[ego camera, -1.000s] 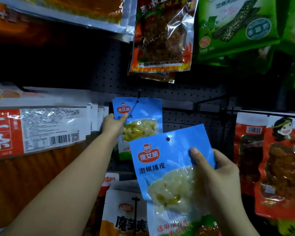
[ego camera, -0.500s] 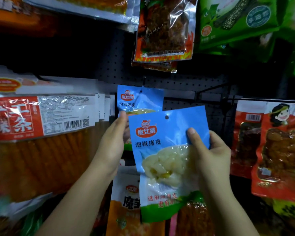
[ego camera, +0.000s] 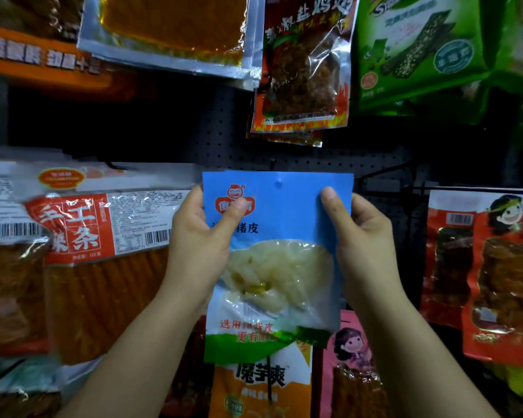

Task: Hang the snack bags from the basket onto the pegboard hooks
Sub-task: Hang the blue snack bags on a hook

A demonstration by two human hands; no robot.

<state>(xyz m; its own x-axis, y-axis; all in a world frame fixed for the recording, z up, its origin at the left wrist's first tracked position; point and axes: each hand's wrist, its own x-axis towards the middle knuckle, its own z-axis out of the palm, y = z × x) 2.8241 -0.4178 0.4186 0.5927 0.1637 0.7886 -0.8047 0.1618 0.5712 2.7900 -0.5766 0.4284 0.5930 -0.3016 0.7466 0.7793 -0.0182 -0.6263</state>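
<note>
A blue snack bag is held upright in the centre of the frame, in front of the dark pegboard. Its left edge is gripped by the left hand, with the thumb laid over the red logo on the front and the other fingers hidden behind the bag. Its right edge is gripped by the right hand in the same way, the thumb pressed on the blue upper part. A small hang hole is seen near the top edge of the bag, and a second blue edge is visible just behind the top left corner. Whether the hole is already on a hook cannot be told. A red spicy snack bag is hung above it, green bags in the upper right, and a large red-labelled pack at the left.
</note>
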